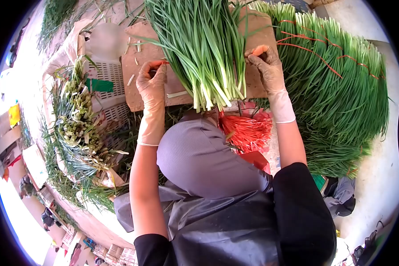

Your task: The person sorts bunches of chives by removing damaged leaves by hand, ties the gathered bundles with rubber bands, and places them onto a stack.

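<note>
A thick bunch of long green stalks with pale cut ends (204,57) lies on a brown board (135,93), its ends toward me. My left hand (152,80), in a thin translucent glove with orange fingertips, is at the bunch's left side, thumb and forefinger pinched together. On the right side my right hand (267,64), gloved the same way, has its fingers curled in a pinch by the leaves. A bit of red strand shows at the left fingertips; what the right fingertips hold is too small to make out.
Tied green bundles (337,80) are stacked at the right. Red strands (246,131) hang below the board's front edge. A white plastic crate (108,73) and a sack of trimmings (77,115) stand at the left. Small scraps lie on the board.
</note>
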{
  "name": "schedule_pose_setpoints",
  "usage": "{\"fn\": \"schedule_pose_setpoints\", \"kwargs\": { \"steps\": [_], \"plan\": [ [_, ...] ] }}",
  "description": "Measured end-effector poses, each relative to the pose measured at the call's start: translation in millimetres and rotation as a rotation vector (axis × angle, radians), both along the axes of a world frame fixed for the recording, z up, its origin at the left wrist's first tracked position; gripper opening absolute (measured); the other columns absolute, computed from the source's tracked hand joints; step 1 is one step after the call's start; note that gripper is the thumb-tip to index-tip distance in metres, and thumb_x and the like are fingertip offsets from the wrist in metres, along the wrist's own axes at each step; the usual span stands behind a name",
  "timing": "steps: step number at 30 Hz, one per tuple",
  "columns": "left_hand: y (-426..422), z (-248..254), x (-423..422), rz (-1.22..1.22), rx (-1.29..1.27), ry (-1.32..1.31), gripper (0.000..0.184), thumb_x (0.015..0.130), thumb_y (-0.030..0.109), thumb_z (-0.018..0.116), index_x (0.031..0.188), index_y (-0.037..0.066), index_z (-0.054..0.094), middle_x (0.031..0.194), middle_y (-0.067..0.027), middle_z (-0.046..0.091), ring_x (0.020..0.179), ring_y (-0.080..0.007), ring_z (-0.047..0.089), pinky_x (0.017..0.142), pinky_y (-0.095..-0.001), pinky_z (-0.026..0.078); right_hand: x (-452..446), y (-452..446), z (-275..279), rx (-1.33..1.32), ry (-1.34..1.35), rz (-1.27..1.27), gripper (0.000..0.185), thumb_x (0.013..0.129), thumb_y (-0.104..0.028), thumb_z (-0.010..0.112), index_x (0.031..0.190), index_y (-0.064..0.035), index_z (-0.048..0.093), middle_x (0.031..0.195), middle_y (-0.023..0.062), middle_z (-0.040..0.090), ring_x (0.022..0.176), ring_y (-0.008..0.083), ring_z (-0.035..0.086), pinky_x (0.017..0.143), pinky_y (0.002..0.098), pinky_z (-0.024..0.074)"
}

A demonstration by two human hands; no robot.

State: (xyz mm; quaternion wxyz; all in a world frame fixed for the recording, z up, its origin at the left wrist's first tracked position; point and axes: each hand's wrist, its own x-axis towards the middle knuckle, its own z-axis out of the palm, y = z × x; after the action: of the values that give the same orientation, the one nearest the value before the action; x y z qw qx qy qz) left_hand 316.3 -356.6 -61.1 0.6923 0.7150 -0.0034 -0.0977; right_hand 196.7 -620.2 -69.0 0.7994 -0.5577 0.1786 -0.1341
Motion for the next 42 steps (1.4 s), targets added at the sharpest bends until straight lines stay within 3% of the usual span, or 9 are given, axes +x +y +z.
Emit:
{"fn": "schedule_pose_setpoints", "kwargs": {
  "steps": [13,16,19,23,27,31,38,41,42],
  "plan": [
    [-33.8,69.3,17.6,-0.133,-0.125,0.583,0.004,0.078,0.009,0.058,0.080,0.006,0.058,0.059,0.0027,0.049,0.047,-0.0062,0.039,0.043,-0.0188,0.030,64.1,54.5,42.4,-0.173,-0.061,0.282,0.026,0.082,-0.006,0.064,0.107,-0.0058,0.059,0.079,0.0009,0.061,0.073,0.0079,0.056,0.068,0.0213,0.0463],
    [-43.4,66.9,13.8,-0.038,0.232,0.401,0.007,0.080,0.010,0.054,0.082,0.003,0.055,0.059,-0.0002,0.051,0.048,-0.0096,0.046,0.043,-0.0253,0.038,67.0,74.7,33.9,-0.091,-0.034,0.291,0.015,0.080,-0.006,0.065,0.095,-0.0037,0.063,0.080,0.0011,0.063,0.072,0.0080,0.057,0.068,0.0210,0.0463],
    [-47.8,37.9,-7.4,0.003,0.771,-0.317,0.013,0.083,0.016,0.052,0.088,0.004,0.052,0.066,-0.0127,0.057,0.060,-0.0287,0.057,0.057,-0.0392,0.043,68.1,81.5,36.9,0.003,-0.015,0.279,0.010,0.079,-0.003,0.066,0.089,-0.0026,0.065,0.083,0.0019,0.064,0.075,0.0084,0.058,0.070,0.0219,0.0464],
    [-48.2,39.4,-18.0,-0.052,0.809,-0.344,0.011,0.084,0.013,0.050,0.093,0.006,0.049,0.072,-0.0195,0.058,0.070,-0.0397,0.057,0.061,-0.0439,0.044,77.6,88.9,39.7,0.150,-0.214,0.166,0.008,0.077,-0.003,0.067,0.084,-0.0009,0.065,0.084,0.0030,0.064,0.078,0.0100,0.059,0.073,0.0229,0.0464],
    [-37.5,34.4,-4.9,-0.128,0.829,-0.335,0.015,0.082,0.011,0.053,0.094,0.005,0.047,0.071,-0.0203,0.058,0.067,-0.0405,0.057,0.058,-0.0448,0.045,92.5,103.3,40.7,-0.309,-0.112,0.322,0.009,0.076,-0.006,0.066,0.085,-0.0038,0.066,0.084,0.0072,0.065,0.080,0.0164,0.060,0.074,0.0249,0.0459],
    [7.6,45.2,41.6,-0.410,0.260,0.341,0.011,0.076,0.012,0.061,0.084,0.004,0.060,0.069,-0.0027,0.059,0.059,-0.0122,0.053,0.055,-0.0269,0.043,102.0,110.6,49.9,-0.789,0.106,0.340,0.015,0.076,-0.013,0.065,0.087,-0.0032,0.066,0.083,0.0083,0.063,0.078,0.0163,0.060,0.073,0.0254,0.0449],
    [33.5,11.4,49.7,-0.424,-0.389,0.533,0.015,0.077,0.004,0.062,0.092,0.005,0.061,0.093,-0.0020,0.062,0.086,-0.0123,0.054,0.081,-0.0235,0.040,107.9,113.8,47.2,-0.970,0.118,0.403,0.015,0.076,-0.012,0.065,0.088,-0.0043,0.063,0.079,0.0069,0.062,0.070,0.0154,0.059,0.068,0.0259,0.0466],
    [21.4,11.6,29.7,-0.193,-0.253,0.431,0.017,0.077,0.000,0.062,0.094,0.002,0.060,0.092,-0.0039,0.063,0.084,-0.0127,0.056,0.082,-0.0243,0.041,110.7,112.5,48.6,-0.923,0.141,0.436,0.020,0.076,-0.010,0.067,0.095,-0.0052,0.062,0.074,0.0040,0.060,0.068,0.0111,0.057,0.066,0.0238,0.0462],
    [17.9,10.5,25.7,-0.168,-0.251,0.371,0.015,0.079,0.002,0.062,0.094,0.001,0.060,0.090,-0.0052,0.064,0.082,-0.0127,0.056,0.079,-0.0240,0.043,110.5,111.7,49.7,-0.856,0.157,0.447,0.029,0.076,-0.017,0.064,0.105,-0.0128,0.059,0.074,0.0085,0.063,0.070,0.0246,0.062,0.066,0.0330,0.0484]
  ]
}}
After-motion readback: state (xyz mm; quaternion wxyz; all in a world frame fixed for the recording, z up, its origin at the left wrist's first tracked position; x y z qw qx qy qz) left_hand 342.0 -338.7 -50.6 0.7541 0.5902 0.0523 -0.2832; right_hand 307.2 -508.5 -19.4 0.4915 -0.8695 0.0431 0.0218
